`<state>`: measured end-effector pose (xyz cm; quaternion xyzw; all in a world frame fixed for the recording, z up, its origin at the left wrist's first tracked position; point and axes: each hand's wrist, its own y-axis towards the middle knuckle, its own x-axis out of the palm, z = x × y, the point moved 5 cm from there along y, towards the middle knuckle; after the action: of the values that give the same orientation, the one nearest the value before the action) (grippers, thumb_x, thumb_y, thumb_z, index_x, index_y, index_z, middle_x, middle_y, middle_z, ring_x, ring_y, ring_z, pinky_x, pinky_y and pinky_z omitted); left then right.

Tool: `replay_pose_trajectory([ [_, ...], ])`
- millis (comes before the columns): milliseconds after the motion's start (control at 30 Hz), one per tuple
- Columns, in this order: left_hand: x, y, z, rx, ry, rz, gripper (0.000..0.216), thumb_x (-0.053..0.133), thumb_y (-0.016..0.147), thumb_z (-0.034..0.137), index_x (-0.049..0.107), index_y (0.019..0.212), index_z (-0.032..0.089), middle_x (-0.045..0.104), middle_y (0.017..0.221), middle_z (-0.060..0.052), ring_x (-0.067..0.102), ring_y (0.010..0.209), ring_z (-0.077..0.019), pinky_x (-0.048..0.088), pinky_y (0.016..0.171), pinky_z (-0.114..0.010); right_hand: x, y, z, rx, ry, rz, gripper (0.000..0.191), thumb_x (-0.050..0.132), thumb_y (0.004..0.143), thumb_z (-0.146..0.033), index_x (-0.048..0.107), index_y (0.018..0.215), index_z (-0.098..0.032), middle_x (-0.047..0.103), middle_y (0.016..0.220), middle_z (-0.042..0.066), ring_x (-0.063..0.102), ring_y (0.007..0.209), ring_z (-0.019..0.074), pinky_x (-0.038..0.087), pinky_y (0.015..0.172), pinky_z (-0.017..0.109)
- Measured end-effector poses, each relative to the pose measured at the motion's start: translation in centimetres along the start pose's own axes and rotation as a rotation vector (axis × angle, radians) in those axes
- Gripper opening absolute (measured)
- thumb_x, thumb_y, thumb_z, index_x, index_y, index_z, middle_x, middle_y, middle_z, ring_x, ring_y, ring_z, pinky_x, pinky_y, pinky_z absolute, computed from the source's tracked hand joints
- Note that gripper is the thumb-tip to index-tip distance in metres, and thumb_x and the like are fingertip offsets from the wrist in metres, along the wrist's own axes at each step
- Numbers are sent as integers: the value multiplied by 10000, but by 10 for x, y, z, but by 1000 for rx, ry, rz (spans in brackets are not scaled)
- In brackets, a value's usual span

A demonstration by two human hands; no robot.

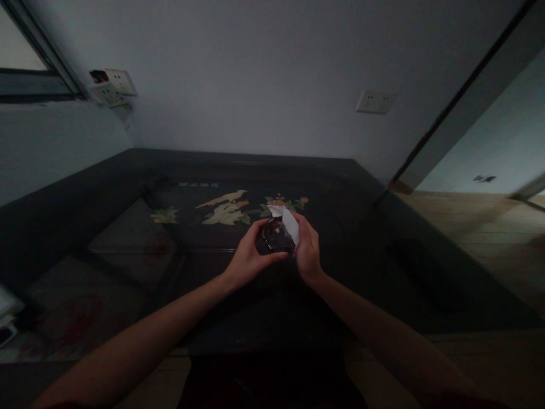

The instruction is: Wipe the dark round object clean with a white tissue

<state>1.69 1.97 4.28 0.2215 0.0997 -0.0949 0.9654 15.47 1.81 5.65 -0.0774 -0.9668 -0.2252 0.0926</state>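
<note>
Over the dark table (272, 318), near its middle, my left hand (252, 255) is wrapped round a small clear glass vessel (276, 234), thumb along the near side and fingers along the far side. The vessel's round rim faces up toward me. My right hand (308, 247) is closed on a white tissue (291, 225), which it presses against the right side of the glass. A corner of the tissue sticks up past the fingers. Dim light hides the exact shape of the vessel's lower part.
The tabletop bears a bird-and-flower picture (225, 209). At the lower left edge lies a white object (7, 309), cut off by the frame. Sockets sit on the wall at the left (113, 88) and right (376, 102). Wooden floor (477, 227) runs along the right.
</note>
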Motion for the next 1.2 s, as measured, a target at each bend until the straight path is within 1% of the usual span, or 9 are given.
replay_pose_trajectory([
  [167, 0, 0, 6, 181, 201, -156, 802, 800, 611, 402, 408, 1293, 247, 523, 1280, -111, 513, 1175, -296, 409, 1011, -468, -3, 8, 2, 121, 15, -76, 289, 505, 833, -404, 701, 787, -197, 679, 761, 21, 590, 698, 166, 459, 668, 293],
  [300, -2, 4, 3, 178, 235, -154, 778, 791, 621, 410, 423, 1284, 236, 538, 1270, -113, 518, 1174, -295, 409, 1009, -475, -6, 11, 11, 162, -12, -77, 285, 512, 828, -411, 688, 781, -193, 665, 750, 20, 583, 698, 162, 456, 665, 286],
  [433, -5, 8, -1, 117, 220, -60, 735, 793, 623, 382, 454, 1251, 207, 560, 1242, -118, 534, 1158, -281, 409, 1006, -470, 0, 1, 17, 92, -22, -34, 329, 474, 868, -457, 637, 1021, -216, 660, 1026, 56, 599, 961, 207, 454, 878, 355],
  [567, -12, 10, -5, 81, 184, 82, 712, 784, 631, 356, 457, 1240, 187, 552, 1249, -132, 527, 1167, -273, 394, 1020, -463, 12, -18, 14, 45, -88, -56, 466, 424, 905, -483, 441, 1314, -259, 466, 1375, 64, 401, 1291, 223, 285, 1098, 409],
  [700, -15, 10, -13, 50, 132, 172, 689, 765, 646, 346, 452, 1239, 184, 551, 1245, -135, 531, 1161, -267, 385, 1028, -468, 19, -28, 13, 51, -96, -95, 557, 390, 920, -494, 296, 1415, -257, 318, 1487, 54, 263, 1382, 204, 183, 1152, 408],
  [800, -13, 10, -16, 33, 95, 166, 695, 760, 653, 360, 445, 1245, 178, 544, 1257, -141, 531, 1166, -269, 388, 1030, -468, 19, -26, 12, 51, -101, -107, 566, 384, 914, -522, 305, 1414, -268, 303, 1497, 44, 247, 1388, 209, 162, 1157, 420],
  [1000, -5, 4, -3, 140, 125, 25, 745, 753, 677, 410, 405, 1301, 199, 514, 1305, -139, 505, 1204, -276, 389, 1038, -459, 6, -2, 13, 56, -25, -68, 447, 460, 872, -543, 585, 1164, -229, 583, 1239, 70, 511, 1170, 231, 370, 1019, 400],
  [1100, -2, 1, 5, 211, 213, -75, 760, 749, 685, 411, 386, 1324, 215, 499, 1322, -135, 482, 1226, -285, 377, 1047, -471, -2, 10, 20, 187, 39, -49, 366, 544, 819, -529, 681, 888, -196, 685, 910, 47, 622, 864, 200, 476, 789, 334],
  [1200, 1, -1, 6, 243, 266, -168, 763, 735, 702, 408, 361, 1346, 239, 495, 1324, -129, 483, 1224, -291, 389, 1033, -489, -5, 16, 23, 316, 80, -82, 336, 649, 728, -507, 690, 760, -175, 679, 748, 25, 605, 692, 161, 461, 644, 277],
])
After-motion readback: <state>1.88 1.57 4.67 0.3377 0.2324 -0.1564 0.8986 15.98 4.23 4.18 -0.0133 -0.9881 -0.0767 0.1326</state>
